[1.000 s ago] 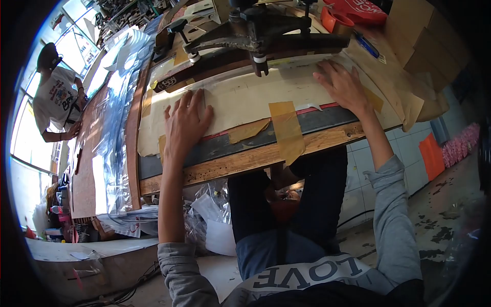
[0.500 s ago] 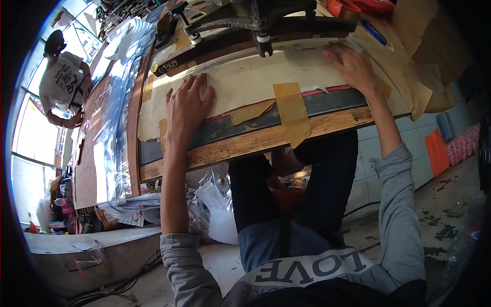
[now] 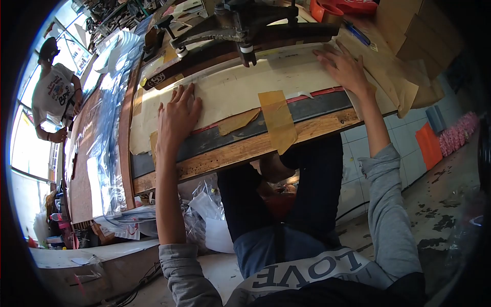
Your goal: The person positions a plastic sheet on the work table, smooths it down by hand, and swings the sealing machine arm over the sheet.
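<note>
My left hand (image 3: 178,118) lies on the left part of a cream-coloured sheet (image 3: 240,89), fingers stretched toward a long dark bar (image 3: 291,38). Toward the sheet's right end, my right hand (image 3: 349,71) rests with its fingers spread, nothing gripped in it. A dark metal frame (image 3: 225,28) with screw feet stands over the bar. Along the sheet's near side run a thin red strip and a dark grey strip (image 3: 204,146). Brown tape (image 3: 276,120) crosses from the sheet over the wooden table edge (image 3: 220,165).
At the left, clear plastic sheeting (image 3: 110,128) covers part of a brown board (image 3: 82,176), and another person (image 3: 53,97) stands beyond. A blue pen (image 3: 358,33), a red tape roll (image 3: 326,11) and a cardboard box (image 3: 419,36) sit at the back right.
The whole view has shifted slightly, so the table appears lower and farther left. Both hands stay on the sheet; the right hand's fingers look more spread.
</note>
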A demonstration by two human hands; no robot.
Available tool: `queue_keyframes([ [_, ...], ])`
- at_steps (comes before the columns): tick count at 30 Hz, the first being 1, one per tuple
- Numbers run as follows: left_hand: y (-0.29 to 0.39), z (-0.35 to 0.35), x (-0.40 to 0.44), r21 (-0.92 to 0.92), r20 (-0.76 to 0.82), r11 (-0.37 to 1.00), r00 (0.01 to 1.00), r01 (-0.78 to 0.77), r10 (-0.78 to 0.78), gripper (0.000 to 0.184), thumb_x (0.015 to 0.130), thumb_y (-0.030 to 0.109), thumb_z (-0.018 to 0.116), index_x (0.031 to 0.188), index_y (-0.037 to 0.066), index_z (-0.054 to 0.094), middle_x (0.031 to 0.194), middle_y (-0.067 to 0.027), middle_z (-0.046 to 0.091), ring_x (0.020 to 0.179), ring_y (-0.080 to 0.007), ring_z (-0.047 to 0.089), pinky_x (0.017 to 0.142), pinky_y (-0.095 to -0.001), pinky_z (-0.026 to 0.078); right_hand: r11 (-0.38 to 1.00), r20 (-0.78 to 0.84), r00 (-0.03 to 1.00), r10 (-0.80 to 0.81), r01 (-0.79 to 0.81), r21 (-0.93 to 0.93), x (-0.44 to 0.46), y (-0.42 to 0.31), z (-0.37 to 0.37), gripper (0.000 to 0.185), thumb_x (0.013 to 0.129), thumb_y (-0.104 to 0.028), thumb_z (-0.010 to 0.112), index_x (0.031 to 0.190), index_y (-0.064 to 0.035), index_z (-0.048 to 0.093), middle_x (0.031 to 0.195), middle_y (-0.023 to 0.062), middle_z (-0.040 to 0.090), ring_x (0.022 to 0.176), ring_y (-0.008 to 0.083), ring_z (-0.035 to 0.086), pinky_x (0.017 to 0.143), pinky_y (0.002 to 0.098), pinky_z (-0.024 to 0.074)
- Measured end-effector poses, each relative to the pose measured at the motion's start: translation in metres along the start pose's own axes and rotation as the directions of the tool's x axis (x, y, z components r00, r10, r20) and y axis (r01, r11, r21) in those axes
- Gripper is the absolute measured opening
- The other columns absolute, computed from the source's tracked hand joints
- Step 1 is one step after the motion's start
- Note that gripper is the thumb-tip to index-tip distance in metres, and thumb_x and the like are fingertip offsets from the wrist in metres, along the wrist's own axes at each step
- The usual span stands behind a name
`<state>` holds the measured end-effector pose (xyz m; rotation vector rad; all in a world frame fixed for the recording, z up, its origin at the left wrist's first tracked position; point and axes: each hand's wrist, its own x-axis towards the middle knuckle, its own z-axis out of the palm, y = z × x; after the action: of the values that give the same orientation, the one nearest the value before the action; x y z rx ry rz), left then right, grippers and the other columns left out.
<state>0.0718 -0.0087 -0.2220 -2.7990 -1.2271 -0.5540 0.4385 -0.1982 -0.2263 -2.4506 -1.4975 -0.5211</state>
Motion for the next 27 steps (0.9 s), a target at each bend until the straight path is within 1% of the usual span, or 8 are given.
queue_keyframes([
  [3, 0.001, 0.0, 0.001, -0.001, 0.0, 1.0, 1.0, 0.003, -0.003, 0.048, 0.093, 0.039, 0.048, 0.136, 0.017, 0.054, 0.141, -0.0156, 0.05, 0.122, -0.0371, 0.054, 0.109, -0.0577, 0.032, 0.997, -0.008, 0.999, 0.037, -0.037, 0.073, 0.006, 0.018, 0.011, 0.037, 0.097, -0.048, 0.046, 0.128, -0.0332, 0.061, 0.142, -0.0058, 0.051, 0.143, 0.0261, 0.03, 0.101, 0.0748, 0.0219],
  [6, 0.003, -0.003, 0.0, 0.003, 0.009, 1.0, 1.0, 0.012, -0.012, 0.048, 0.093, 0.038, 0.048, 0.135, 0.017, 0.055, 0.141, -0.0159, 0.05, 0.123, -0.0371, 0.053, 0.109, -0.058, 0.031, 0.996, 0.003, 0.996, 0.085, -0.085, 0.01, 0.005, 0.012, 0.009, 0.037, 0.095, -0.05, 0.047, 0.124, -0.0322, 0.062, 0.14, -0.0084, 0.052, 0.141, 0.0243, 0.034, 0.101, 0.0772, 0.0222],
  [8, 0.006, -0.005, 0.001, -0.01, 0.025, 1.0, 0.999, 0.026, -0.026, 0.048, 0.093, 0.037, 0.048, 0.135, 0.016, 0.055, 0.141, -0.0165, 0.05, 0.124, -0.0367, 0.052, 0.109, -0.0587, 0.031, 0.996, 0.008, 0.996, 0.088, -0.088, 0.003, 0.005, 0.008, 0.006, 0.036, 0.095, -0.049, 0.047, 0.125, -0.0323, 0.062, 0.14, -0.0083, 0.052, 0.14, 0.0244, 0.034, 0.101, 0.0773, 0.022],
  [12, 0.007, -0.007, 0.002, 0.041, 0.031, 0.999, 1.0, 0.001, -0.003, 0.05, 0.094, 0.038, 0.047, 0.138, 0.015, 0.052, 0.14, -0.0202, 0.049, 0.121, -0.0397, 0.054, 0.105, -0.0514, 0.037, 0.997, -0.025, 0.997, 0.074, -0.074, 0.006, 0.005, 0.01, 0.01, 0.038, 0.095, -0.049, 0.047, 0.126, -0.0319, 0.06, 0.139, -0.0074, 0.053, 0.138, 0.0273, 0.038, 0.102, 0.0749, 0.0241],
  [18, 0.007, -0.006, 0.003, 0.021, 0.034, 1.0, 0.999, 0.009, -0.01, 0.049, 0.093, 0.037, 0.048, 0.137, 0.015, 0.052, 0.14, -0.0208, 0.049, 0.119, -0.0403, 0.055, 0.105, -0.0495, 0.039, 0.977, -0.006, 0.977, 0.212, -0.212, -0.009, 0.011, 0.02, 0.016, 0.044, 0.096, -0.052, 0.042, 0.13, -0.0289, 0.057, 0.133, -0.0045, 0.058, 0.128, 0.0335, 0.048, 0.098, 0.0703, 0.0298],
  [21, 0.008, -0.009, 0.003, 0.01, 0.034, 1.0, 0.999, 0.013, -0.013, 0.048, 0.093, 0.036, 0.049, 0.137, 0.016, 0.053, 0.139, -0.02, 0.049, 0.119, -0.0399, 0.055, 0.106, -0.0489, 0.039, 0.958, 0.054, 0.956, 0.288, -0.288, -0.008, 0.015, 0.022, 0.015, 0.045, 0.095, -0.05, 0.041, 0.132, -0.0282, 0.054, 0.137, -0.0053, 0.054, 0.128, 0.0326, 0.047, 0.098, 0.0698, 0.0301],
  [24, 0.008, -0.007, 0.002, -0.01, 0.041, 1.0, 0.999, 0.023, -0.023, 0.047, 0.093, 0.035, 0.05, 0.136, 0.017, 0.054, 0.139, -0.0193, 0.05, 0.119, -0.0396, 0.055, 0.105, -0.0483, 0.039, 0.943, 0.064, 0.949, 0.309, -0.315, 0.104, 0.019, 0.02, 0.01, 0.046, 0.095, -0.049, 0.042, 0.134, -0.0273, 0.052, 0.145, -0.0027, 0.046, 0.134, 0.0321, 0.04, 0.099, 0.0697, 0.0297],
  [27, 0.016, -0.014, 0.004, -0.061, 0.094, 0.994, 0.992, 0.087, -0.081, 0.046, 0.092, 0.034, 0.051, 0.134, 0.017, 0.055, 0.138, -0.0192, 0.051, 0.121, -0.0393, 0.053, 0.105, -0.0477, 0.04, 0.953, 0.117, 0.948, 0.297, -0.302, 0.026, 0.025, 0.023, 0.007, 0.05, 0.094, -0.047, 0.046, 0.142, -0.0352, 0.043, 0.15, -0.0016, 0.039, 0.129, 0.0362, 0.041, 0.101, 0.0675, 0.0292],
])
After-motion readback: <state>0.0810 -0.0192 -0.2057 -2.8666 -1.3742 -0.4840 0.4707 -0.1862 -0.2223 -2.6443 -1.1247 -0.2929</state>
